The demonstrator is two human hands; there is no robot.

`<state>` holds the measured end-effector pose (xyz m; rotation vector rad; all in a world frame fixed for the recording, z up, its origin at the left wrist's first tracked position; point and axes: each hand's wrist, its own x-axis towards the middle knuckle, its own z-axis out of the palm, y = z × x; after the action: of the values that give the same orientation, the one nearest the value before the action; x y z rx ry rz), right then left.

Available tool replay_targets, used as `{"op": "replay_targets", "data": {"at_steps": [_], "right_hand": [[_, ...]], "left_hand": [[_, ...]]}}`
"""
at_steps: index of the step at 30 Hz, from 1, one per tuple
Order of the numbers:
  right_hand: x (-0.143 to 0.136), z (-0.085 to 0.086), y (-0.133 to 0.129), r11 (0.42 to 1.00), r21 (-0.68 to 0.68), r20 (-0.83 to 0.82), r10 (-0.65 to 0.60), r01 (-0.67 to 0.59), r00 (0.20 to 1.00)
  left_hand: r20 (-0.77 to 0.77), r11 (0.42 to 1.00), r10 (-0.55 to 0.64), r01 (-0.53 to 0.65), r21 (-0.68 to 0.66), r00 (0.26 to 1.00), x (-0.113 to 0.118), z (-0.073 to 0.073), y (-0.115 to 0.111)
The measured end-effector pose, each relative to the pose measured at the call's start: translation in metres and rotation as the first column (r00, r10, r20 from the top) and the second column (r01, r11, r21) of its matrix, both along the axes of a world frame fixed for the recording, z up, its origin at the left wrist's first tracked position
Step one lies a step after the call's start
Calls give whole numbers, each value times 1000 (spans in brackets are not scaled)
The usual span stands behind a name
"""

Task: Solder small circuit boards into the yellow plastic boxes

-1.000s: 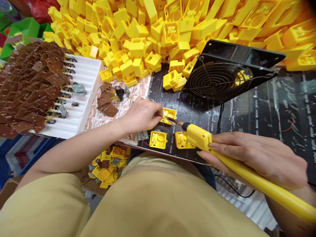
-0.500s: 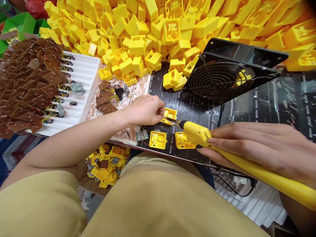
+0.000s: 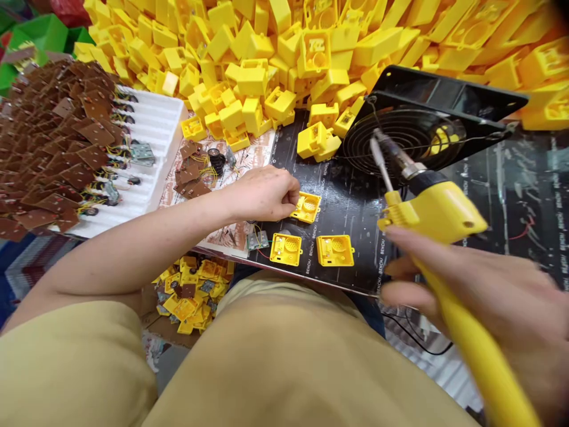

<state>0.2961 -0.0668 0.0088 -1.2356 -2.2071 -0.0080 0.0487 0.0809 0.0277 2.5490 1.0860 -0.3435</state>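
My left hand (image 3: 273,193) is closed in a pinch at the left edge of a small yellow plastic casing (image 3: 310,207) lying on the black board. The fingers cover that edge, and what they pinch is hidden. My right hand (image 3: 480,290), smeared by motion, grips a yellow soldering gun (image 3: 444,210). Its metal tip (image 3: 391,151) and thin feed tube point up and away, in front of the fan's grille. Nearer me lie two more open casings: the left casing (image 3: 285,249) has wires running to a small circuit board (image 3: 258,240), and the right casing (image 3: 335,251) sits apart.
A black fan (image 3: 409,130) stands tilted at the back right. Yellow casings (image 3: 249,77) are heaped along the back. Brown circuit boards (image 3: 57,142) pile on a white foam tray (image 3: 160,130) at left. More yellow parts (image 3: 191,296) lie below the table edge.
My right hand has swung the soldering gun up and right, away from the casing at my left hand, and its tip now points toward the fan. My left hand stays nearly in place.
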Motion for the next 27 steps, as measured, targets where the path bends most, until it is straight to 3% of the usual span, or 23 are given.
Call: {"op": "replay_targets", "data": {"at_steps": [2,5,9,13,15,17,19,20,23,27], "right_hand": [[-2,-11,6,995,7,46,94,-95,994],[0,-29,13,991,4,71,133,-134,989],[-4,-50,13,975,-44,30,219,-217,975],[-22,-65,14,987,1,-16,160,-160,987],[-31,-67,16,992,33,-32,123,-122,992],[-36,-67,18,993,56,-39,104,-102,994],[-38,-63,19,994,77,-45,75,-72,996],[-38,-61,19,995,87,-49,62,-57,997],[-37,-56,20,994,88,-48,74,-69,996],[-32,-52,20,984,6,-31,179,-179,983]], "left_hand": [[36,994,-50,46,103,998,-10,4,-5],[63,940,-180,153,304,982,-28,7,-25],[144,850,-447,370,374,883,-43,-9,-65],[184,848,-401,288,444,898,-44,-29,-79],[215,890,-309,202,409,926,-49,-26,-66],[230,921,-131,32,388,964,-59,-16,-41],[220,884,118,-203,422,968,-73,-6,-9],[216,862,187,-265,431,958,-81,-3,7],[125,882,225,-257,396,966,-97,-2,42],[104,904,104,-137,406,989,-98,9,41]]}}
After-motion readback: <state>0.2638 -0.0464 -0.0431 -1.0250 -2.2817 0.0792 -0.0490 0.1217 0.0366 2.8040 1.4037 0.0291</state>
